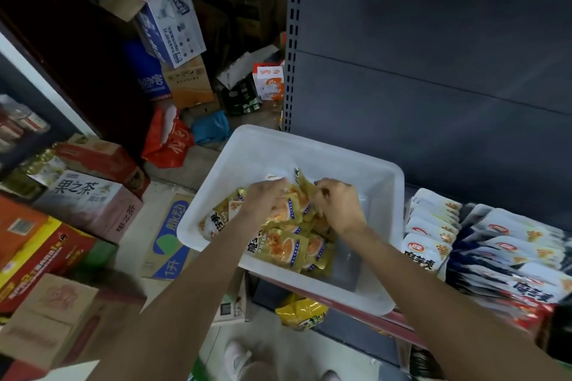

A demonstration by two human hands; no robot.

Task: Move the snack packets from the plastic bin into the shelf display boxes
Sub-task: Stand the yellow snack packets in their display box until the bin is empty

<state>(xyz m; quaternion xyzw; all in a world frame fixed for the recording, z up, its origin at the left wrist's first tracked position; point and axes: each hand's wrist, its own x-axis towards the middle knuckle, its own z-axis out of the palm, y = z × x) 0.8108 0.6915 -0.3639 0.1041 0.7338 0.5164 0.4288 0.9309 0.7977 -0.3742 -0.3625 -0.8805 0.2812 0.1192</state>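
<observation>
— Where are the packets right now?

— Mostly in the plastic bin [312, 151], which I have resting on the shelf edge. A loose heap of yellow snack packets [288, 244] lies in its near half; the far half shows bare bottom.

— And your hands?

— Both are down in the bin. My left hand [266, 198] has its fingers curled over the top of the heap, gathering packets. My right hand [335, 204] has its fingers bent round a yellow packet at the top of the pile. I judge both are grasping, though blur hides the fingertips.

— How far along would you say we are?

— Partway, I think. To the right of the bin, the shelf display boxes [430, 226] already stand full of rows of white packets, and more dark-and-white ones sit beyond them. The yellow ones are what is left, a good handful or two. I cannot see an open box for them from here.
</observation>
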